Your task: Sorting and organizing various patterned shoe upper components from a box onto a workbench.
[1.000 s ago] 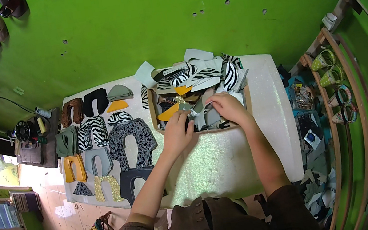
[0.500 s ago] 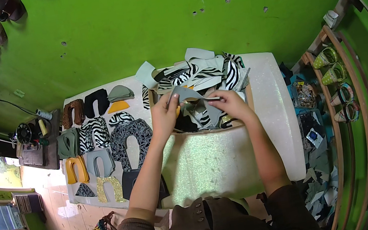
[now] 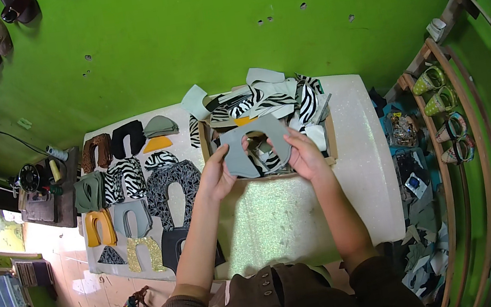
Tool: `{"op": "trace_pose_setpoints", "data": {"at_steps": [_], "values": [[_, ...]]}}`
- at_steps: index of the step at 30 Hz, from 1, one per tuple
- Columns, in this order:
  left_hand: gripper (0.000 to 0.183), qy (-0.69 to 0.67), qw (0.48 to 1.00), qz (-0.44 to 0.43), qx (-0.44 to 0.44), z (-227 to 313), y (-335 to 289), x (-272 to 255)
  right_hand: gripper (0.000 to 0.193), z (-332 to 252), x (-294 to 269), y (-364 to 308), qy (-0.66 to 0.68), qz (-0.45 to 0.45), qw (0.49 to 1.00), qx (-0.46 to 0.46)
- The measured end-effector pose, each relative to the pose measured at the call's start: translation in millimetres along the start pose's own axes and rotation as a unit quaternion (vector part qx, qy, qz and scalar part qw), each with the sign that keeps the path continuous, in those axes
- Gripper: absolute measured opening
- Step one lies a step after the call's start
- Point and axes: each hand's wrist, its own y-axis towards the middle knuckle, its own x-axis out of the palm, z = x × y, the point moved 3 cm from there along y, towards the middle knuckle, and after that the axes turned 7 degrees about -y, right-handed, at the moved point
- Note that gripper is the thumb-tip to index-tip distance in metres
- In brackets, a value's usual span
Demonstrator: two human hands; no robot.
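Two hands [image 3: 217, 174] [image 3: 307, 155], grey cutout [image 3: 252, 126] between (arched)

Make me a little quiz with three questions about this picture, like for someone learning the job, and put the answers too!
1. True or false: the left hand and the right hand both hold the gray horseshoe-shaped piece.

2. Which stack lies just right of the mustard-yellow horseshoe-shaped pieces on the table?
A) the brown pieces
B) the light gray pieces
C) the black pieces

3. Fill in: the green shoes sit on a wooden rack at the ____ side of the picture.

Key: 1. True. 2. B. 3. Right.
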Motion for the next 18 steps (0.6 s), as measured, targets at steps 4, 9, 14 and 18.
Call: {"op": "trace_pose_setpoints", "data": {"at_steps": [4, 9, 14, 18], "values": [[0.041, -0.108, 0.994, -0.025, -0.005, -4.4, -21.2, -31.2, 0.043, 30.1, 10.2, -24.5, 0.086, -0.014, 0.996, 0.025], [0.049, -0.242, 0.967, -0.075, 0.003, -7.5, -53.0, -49.1, 0.043, 67.1, 19.1, -47.3, 0.145, -0.036, 0.988, 0.044], [0.053, -0.226, 0.969, -0.072, 0.064, 1.5, -76.0, -65.2, 0.042, 96.2, 45.6, -55.0, 0.148, -0.028, 0.987, 0.055], [0.061, -0.179, 0.980, -0.046, 0.078, 10.6, -97.6, -74.5, 0.044, 123.2, 67.5, -57.0, 0.134, -0.051, 0.985, 0.096]]}}
